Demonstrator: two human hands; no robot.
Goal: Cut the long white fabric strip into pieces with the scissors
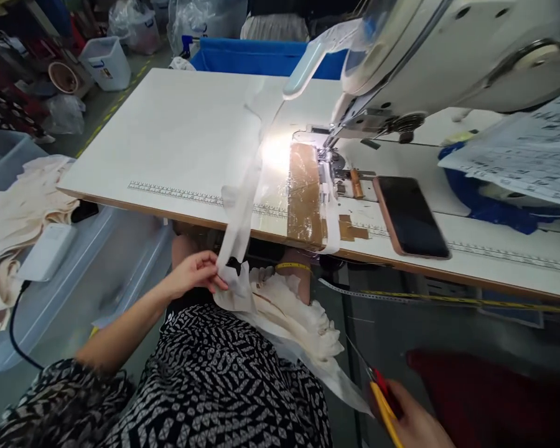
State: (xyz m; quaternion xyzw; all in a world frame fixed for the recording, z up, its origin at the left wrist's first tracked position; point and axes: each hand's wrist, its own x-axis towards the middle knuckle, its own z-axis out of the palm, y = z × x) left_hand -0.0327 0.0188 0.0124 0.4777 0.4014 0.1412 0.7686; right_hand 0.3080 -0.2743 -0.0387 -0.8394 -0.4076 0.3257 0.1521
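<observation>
My left hand (196,274) is closed on the edge of a white fabric strip (240,218), which runs up over the table edge and across the tabletop. Below it, cream ruffled fabric (298,311) lies over my lap and trails down to the right. At the lower right, my right hand (413,417) grips scissors (380,395) with yellow and red handles, their blades pointing up and left beside the fabric's end. A second white strip (332,218) hangs from the sewing machine (401,93) over the table's front edge.
Brown tape (304,199) covers the table (168,137) beside the needle area. A phone (413,214) lies to the right. A tape measure (448,300) stretches below the front edge. Plastic bins (107,62) stand behind left, with cream fabric pieces (32,199) piled at left.
</observation>
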